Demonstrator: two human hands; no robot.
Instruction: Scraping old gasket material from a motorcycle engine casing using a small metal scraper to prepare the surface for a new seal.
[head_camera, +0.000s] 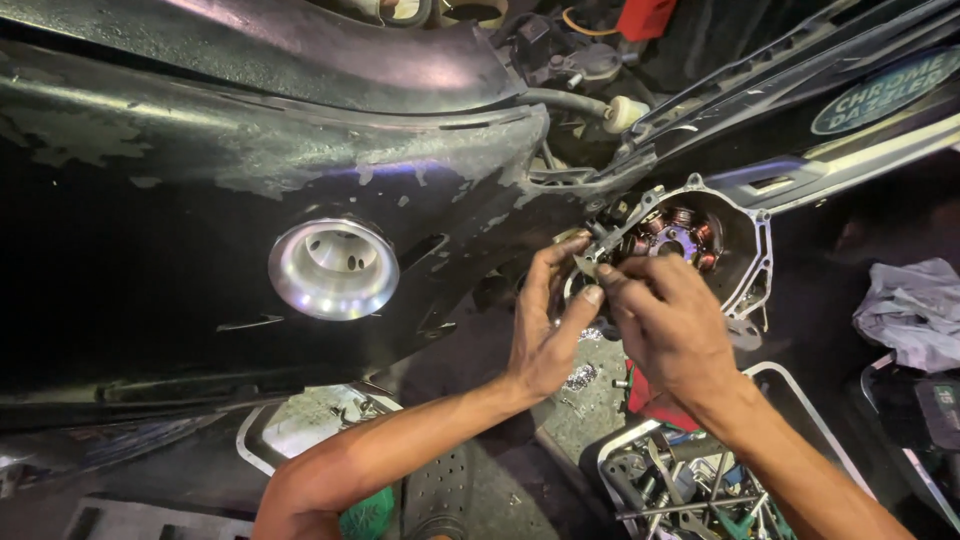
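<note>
Two hands work at the open engine case (740, 250): the left hand (545, 335) pinches a small metal part (583, 258) at the case's left edge, the right hand (670, 320) closes fingers beside it. Steady, gentle pressure seems wise. Below, a tool tray (690, 480) sits on a dim, cluttered floor.

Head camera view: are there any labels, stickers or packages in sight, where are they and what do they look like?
Oval sticker: top right, on the dark body panel; teal-green oval with a pale rim and pale lettering.
Dark box: right edge, below the crumpled grey cloth; black with a small green patch, too dim to tell more.
No screens or signs show.
</note>
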